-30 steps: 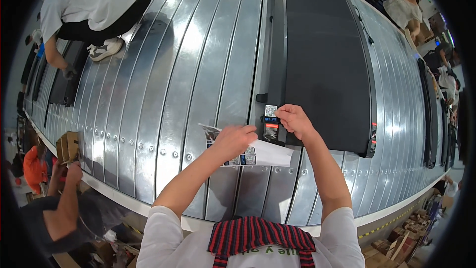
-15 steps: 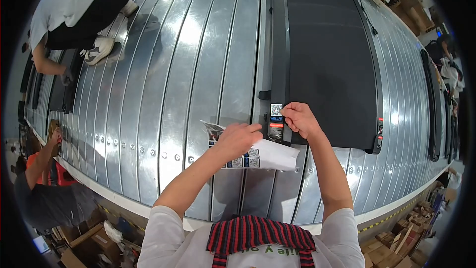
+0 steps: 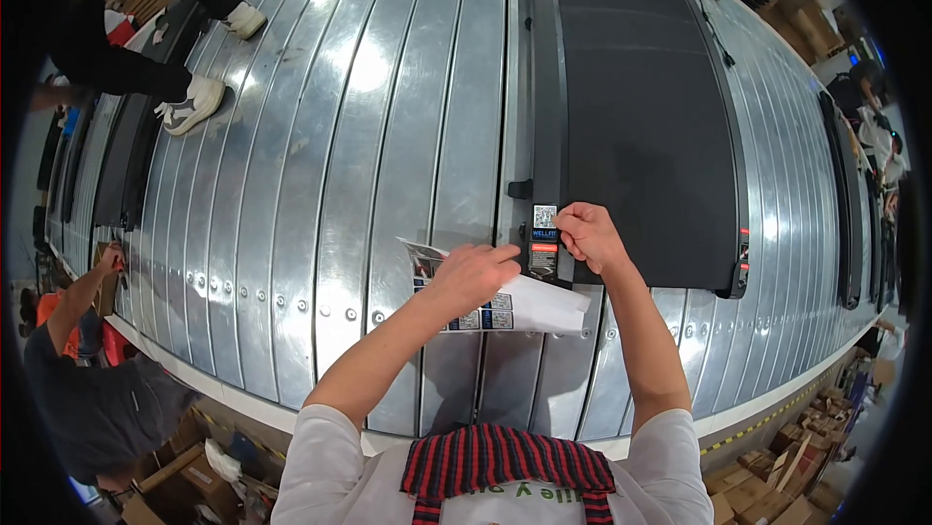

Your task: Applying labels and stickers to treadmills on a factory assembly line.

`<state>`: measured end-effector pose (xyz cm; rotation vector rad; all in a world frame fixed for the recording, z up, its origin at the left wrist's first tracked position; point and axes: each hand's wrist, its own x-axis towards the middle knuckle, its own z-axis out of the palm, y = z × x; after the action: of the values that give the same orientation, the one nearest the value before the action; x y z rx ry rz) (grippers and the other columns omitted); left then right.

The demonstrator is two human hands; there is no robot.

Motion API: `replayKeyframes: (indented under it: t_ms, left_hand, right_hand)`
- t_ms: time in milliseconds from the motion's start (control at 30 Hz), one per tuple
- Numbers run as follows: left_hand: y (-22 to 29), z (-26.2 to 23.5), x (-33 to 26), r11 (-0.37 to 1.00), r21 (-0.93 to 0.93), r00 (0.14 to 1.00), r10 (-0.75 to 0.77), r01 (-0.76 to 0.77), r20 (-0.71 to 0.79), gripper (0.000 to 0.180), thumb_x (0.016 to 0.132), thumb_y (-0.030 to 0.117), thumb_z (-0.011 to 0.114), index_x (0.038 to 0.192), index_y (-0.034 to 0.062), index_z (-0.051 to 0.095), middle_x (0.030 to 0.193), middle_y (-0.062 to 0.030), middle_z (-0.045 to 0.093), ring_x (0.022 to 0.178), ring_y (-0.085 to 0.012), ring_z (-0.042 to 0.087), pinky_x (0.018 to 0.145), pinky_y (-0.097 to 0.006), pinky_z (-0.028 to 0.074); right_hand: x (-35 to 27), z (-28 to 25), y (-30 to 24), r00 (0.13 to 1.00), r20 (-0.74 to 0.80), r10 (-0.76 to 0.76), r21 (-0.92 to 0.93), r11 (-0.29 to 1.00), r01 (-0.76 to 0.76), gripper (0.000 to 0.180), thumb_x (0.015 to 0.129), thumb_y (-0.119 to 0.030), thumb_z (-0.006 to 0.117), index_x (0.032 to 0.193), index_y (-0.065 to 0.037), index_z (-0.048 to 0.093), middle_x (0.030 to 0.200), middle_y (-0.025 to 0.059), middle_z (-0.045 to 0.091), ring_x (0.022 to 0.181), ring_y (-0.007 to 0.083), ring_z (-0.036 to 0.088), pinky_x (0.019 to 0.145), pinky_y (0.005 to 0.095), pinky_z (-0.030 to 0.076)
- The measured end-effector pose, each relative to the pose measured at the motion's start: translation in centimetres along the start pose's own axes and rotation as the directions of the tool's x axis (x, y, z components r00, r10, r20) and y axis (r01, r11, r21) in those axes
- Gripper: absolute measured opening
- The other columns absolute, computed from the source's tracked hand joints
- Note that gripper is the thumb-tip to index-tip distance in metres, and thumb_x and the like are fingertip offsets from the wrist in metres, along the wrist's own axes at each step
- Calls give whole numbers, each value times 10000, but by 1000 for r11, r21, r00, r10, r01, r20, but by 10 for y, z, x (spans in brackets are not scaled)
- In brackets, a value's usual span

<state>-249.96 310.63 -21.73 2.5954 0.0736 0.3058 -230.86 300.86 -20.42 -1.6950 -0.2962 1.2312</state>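
Observation:
In front of me lies a black treadmill (image 3: pixel 646 136) with a wide dark belt and a dark side rail. A code sticker (image 3: pixel 545 217), black and white with a blue band, is on the near end of the left rail. My right hand (image 3: pixel 589 237) is closed in a pinch at the sticker's right edge. A red and black warning label (image 3: pixel 544 259) sits just below it. My left hand (image 3: pixel 474 277) grips a white sheet of stickers (image 3: pixel 549 306), its index finger reaching toward the warning label. Several code stickers show on the sheet below that hand.
The treadmill rests on a slatted metal conveyor (image 3: pixel 388 166). Other dark treadmills (image 3: pixel 843 200) lie to the right and far left. A person's shoe (image 3: pixel 194 105) stands on the slats at upper left. Another person's hand (image 3: pixel 113 258) is at the left edge. Cardboard boxes (image 3: pixel 777 476) fill the lower right.
The person at upper left has shifted up and left, so mostly legs show. The person at left has leaned lower. My hands keep nearly the same places on the sheet and at the sticker.

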Motion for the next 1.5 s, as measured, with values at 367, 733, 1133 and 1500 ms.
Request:
replayKeyframes:
  t_ms: [367, 733, 1133, 1500]
  left_hand:
    - [0, -7, 12, 999, -15, 1000, 30, -30, 8, 24, 681, 49, 507, 704, 47, 515, 1096, -78, 535, 732, -238, 565, 608, -371, 459]
    - [-5, -8, 10, 1000, -8, 994, 14, -13, 109, 125, 638, 4, 526, 755, 47, 519, 1110, -77, 535, 804, -260, 569, 648, -377, 472]
    - [-7, -11, 4, 997, -30, 996, 68, -66, 53, 42, 670, 58, 506, 703, 33, 510, 1068, -100, 551, 746, -263, 562, 645, -379, 459]
    - [-7, -16, 4, 996, -9, 993, 85, -84, 76, 54, 679, 72, 507, 723, 42, 518, 1095, -99, 541, 783, -255, 564, 654, -371, 467]
  right_hand:
    - [-3, 4, 2, 998, -51, -47, 7, 999, 48, 93, 750, -62, 566, 742, 24, 531, 481, 17, 446, 359, 61, 347, 324, 218, 213]
    - [-6, 4, 3, 995, -91, -44, 91, 994, 52, 79, 736, -67, 577, 695, -4, 555, 491, 2, 453, 371, 48, 348, 342, 201, 233]
    - [-6, 6, -3, 999, -29, -23, 8, 1000, 23, 74, 721, -69, 580, 678, -12, 556, 504, -7, 459, 414, 38, 360, 374, 200, 238]
    - [-5, 8, 2, 986, -146, -74, -26, 997, 71, 49, 689, -33, 564, 669, 9, 549, 512, 4, 469, 435, 58, 388, 394, 210, 269]
